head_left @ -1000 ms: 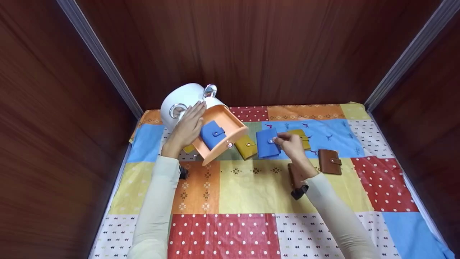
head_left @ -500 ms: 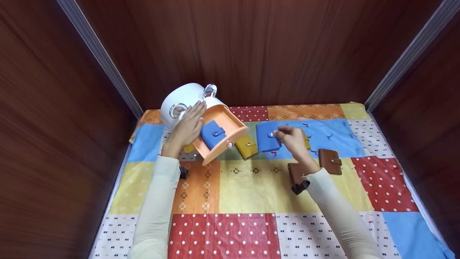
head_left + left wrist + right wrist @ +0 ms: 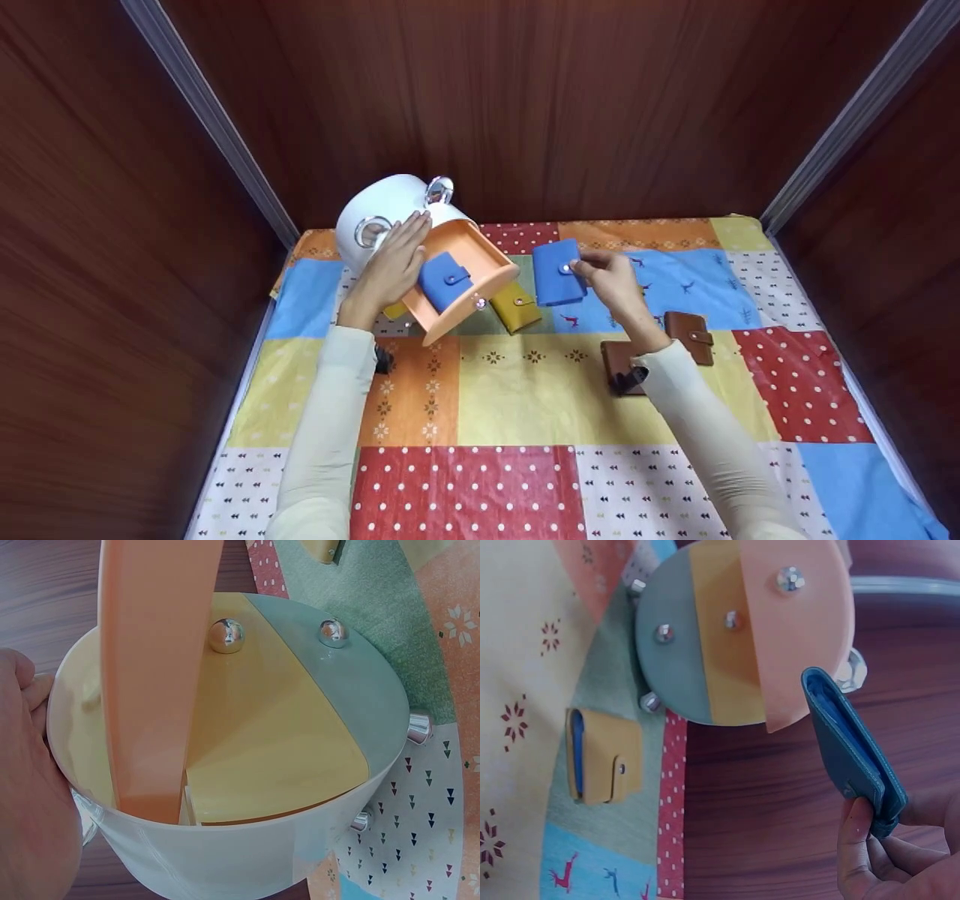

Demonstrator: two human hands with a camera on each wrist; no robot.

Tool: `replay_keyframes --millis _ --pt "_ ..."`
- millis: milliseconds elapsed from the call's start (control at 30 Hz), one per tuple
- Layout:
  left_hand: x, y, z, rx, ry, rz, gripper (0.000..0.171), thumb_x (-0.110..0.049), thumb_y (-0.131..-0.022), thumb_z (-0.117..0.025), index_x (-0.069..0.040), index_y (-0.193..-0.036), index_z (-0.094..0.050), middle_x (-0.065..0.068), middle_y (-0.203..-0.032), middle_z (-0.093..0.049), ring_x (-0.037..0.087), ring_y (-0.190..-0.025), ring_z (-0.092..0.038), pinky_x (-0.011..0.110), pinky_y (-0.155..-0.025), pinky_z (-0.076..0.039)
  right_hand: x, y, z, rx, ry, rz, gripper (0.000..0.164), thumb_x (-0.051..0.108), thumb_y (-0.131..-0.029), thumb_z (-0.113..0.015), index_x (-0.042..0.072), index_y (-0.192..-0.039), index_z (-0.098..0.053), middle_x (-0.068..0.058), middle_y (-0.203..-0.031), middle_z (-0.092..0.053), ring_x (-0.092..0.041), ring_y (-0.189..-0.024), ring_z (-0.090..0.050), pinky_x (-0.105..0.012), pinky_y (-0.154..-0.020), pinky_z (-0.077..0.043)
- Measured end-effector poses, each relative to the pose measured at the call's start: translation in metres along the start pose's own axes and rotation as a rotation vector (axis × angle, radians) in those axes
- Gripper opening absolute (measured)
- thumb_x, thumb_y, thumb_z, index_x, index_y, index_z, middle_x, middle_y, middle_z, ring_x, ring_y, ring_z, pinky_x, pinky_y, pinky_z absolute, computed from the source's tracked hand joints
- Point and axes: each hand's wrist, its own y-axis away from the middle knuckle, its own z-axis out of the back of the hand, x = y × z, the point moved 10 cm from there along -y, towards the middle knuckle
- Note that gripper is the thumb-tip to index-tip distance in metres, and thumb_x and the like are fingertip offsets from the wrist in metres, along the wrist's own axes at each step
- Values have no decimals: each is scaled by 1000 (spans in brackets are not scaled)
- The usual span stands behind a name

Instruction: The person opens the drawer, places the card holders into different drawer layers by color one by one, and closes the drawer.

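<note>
My left hand [image 3: 394,262] rests with straight fingers on the white rounded drawer box [image 3: 379,199]; the left wrist view shows the hand [image 3: 34,780] against its side. Its peach drawer [image 3: 491,289] is pulled out, with a blue snap wallet [image 3: 446,279] lying inside. Between right thumb and fingers, my right hand [image 3: 615,285] pinches a second blue snap wallet [image 3: 555,274] by its strap edge, to the right of the drawer. In the right wrist view this wallet [image 3: 847,742] is held up in front of the box, tilted, one folded edge toward the camera.
A yellow wallet [image 3: 516,307] lies just right of the drawer front. Two brown wallets are near my right forearm, one [image 3: 684,330] to its right and one [image 3: 619,356] partly under the wrist. Yellow and green drawers [image 3: 300,705] sit closed beside the peach one. Wood panels surround the patchwork cloth.
My right hand has raised the blue wallet away from me, toward the back of the table. A yellow wallet beside that hand has gone from sight. My left hand has stayed put.
</note>
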Motion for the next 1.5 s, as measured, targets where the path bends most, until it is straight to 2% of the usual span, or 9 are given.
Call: replay_keyframes --millis 100,333,833,1000,1300,1500 --pt "-1 0 1 -11 7 -6 56 -22 -114 -35 -9 -169 -28 5 -179 -24 26 -168 -16 41 -140 -8 5 -1 0 -4 -22 -5 43 20 -106 -66 -3 -142 -65 -24 -134 -71 -19 -110 -70 -22 -87 -60" --pt "-2 0 0 -2 -2 -6 56 -25 -115 -31 -10 -169 -26 5 -179 -21 26 -168 -15 41 -140 -6 18 -4 -1 -2 -15 15 41 20 -106 -66 -3 -140 -66 -23 -133 -71 -23 -116 -69 -27 -93 -61" --pt "2 2 -1 14 -6 13 58 -31 -116 -27 -12 -170 -24 4 -179 -19 24 -168 -13 40 -140 -6 40 -10 -9 0 -56 58 37 20 -106 -67 0 -137 -70 -19 -129 -73 -13 -107 -69 -24 -90 -61" --pt "1 2 0 6 -1 4 57 -30 -116 -27 -11 -170 -25 4 -179 -21 24 -168 -14 40 -140 -6 44 -14 -14 -12 -84 62 36 18 -104 -68 -2 -135 -70 -20 -127 -73 -10 -100 -69 -22 -85 -61" --pt "-1 2 1 -5 -3 -13 57 -28 -116 -28 -9 -169 -26 6 -179 -22 27 -168 -16 42 -140 -6 50 -20 -18 -13 -90 26 38 19 -105 -68 -3 -135 -69 -21 -128 -72 -15 -102 -70 -27 -89 -63" --pt "-2 1 1 8 -2 -7 57 -29 -116 -27 -10 -169 -24 6 -179 -20 26 -168 -14 42 -140 -5 57 -23 -21 -21 -102 28 37 18 -105 -68 -4 -134 -69 -20 -125 -72 -14 -98 -69 -25 -87 -63"
